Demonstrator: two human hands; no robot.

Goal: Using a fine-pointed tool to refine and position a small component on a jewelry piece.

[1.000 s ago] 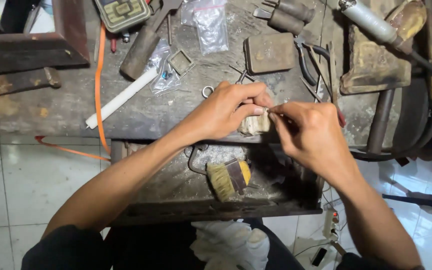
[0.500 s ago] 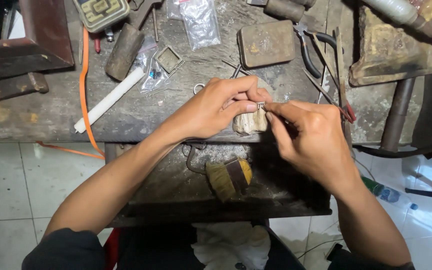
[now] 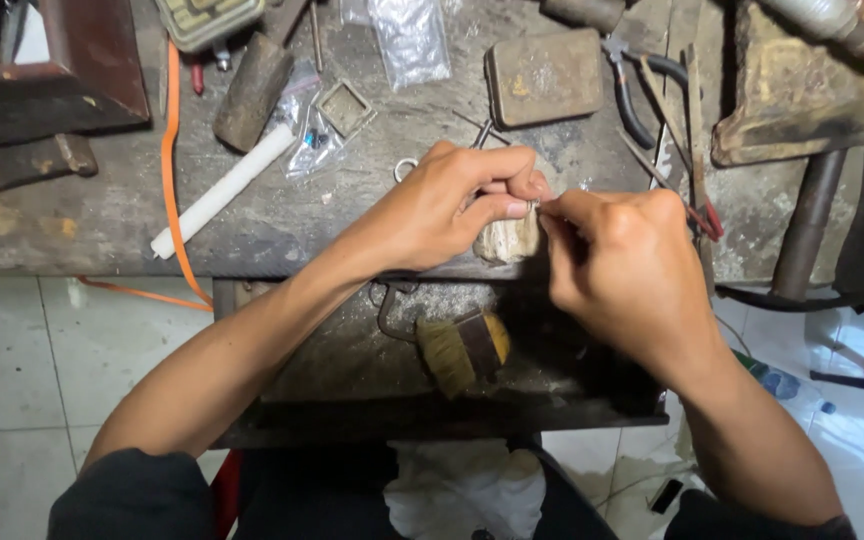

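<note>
We see a small pale block at the front edge of the table, and we place everything else relative to it. Directly above the block, the fingertips of both hands meet on a tiny piece of metal, too small for us to identify. The left hand reaches in from the left of the block, its fingers closed in a pinch on that piece. The right hand lies just right of the block, its fingers curled shut and pinching at the same spot. Below the block, in the open drawer, lies a brush with yellowish bristles. Behind the block rests a flat rusty tin; to the right of the tin are pliers. Well to the left of the block lie a white rod, an orange cord and a small square frame. A clear plastic bag lies farther behind.
</note>
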